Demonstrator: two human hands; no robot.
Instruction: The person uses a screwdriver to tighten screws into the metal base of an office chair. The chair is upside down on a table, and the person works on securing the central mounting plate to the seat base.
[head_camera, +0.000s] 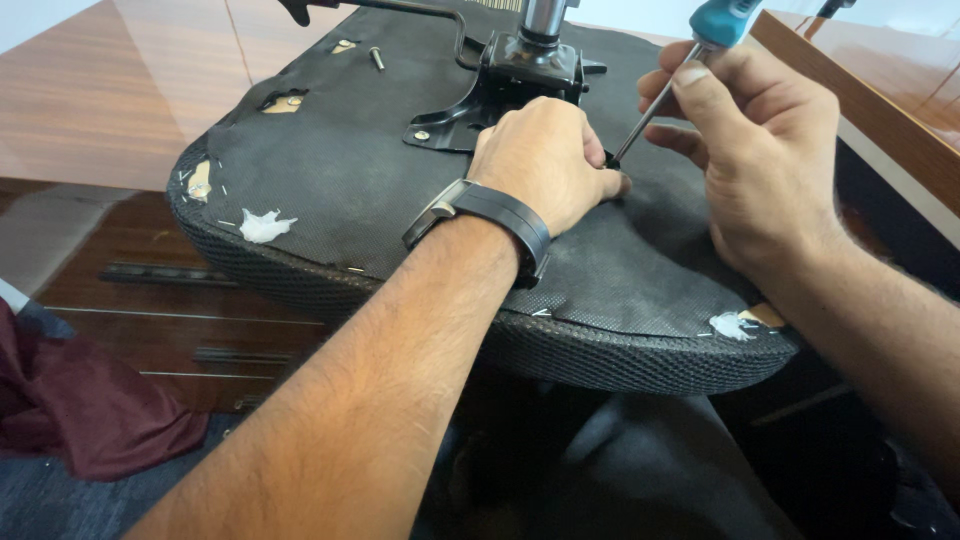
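a glossy brown wooden bench (120, 90) carries an upturned black fabric-covered chair seat (330, 190). its black metal mounting plate (500, 85) shows one screw seated. the left hand (545, 160) pinches something small at the plate's edge; the right hand (760, 150) grips a teal-handled screwdriver (665, 90), tip there. a loose bolt (377, 58) lies apart, so fastening looks partway.

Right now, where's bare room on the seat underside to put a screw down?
Free: the black fabric between the torn left edge and the metal bracket. Crowded: right of the bracket, where left hand, right hand and screwdriver meet.

Glossy wooden desk (120, 90), dark red cloth (80, 410) on floor, wooden drawers (200, 320)
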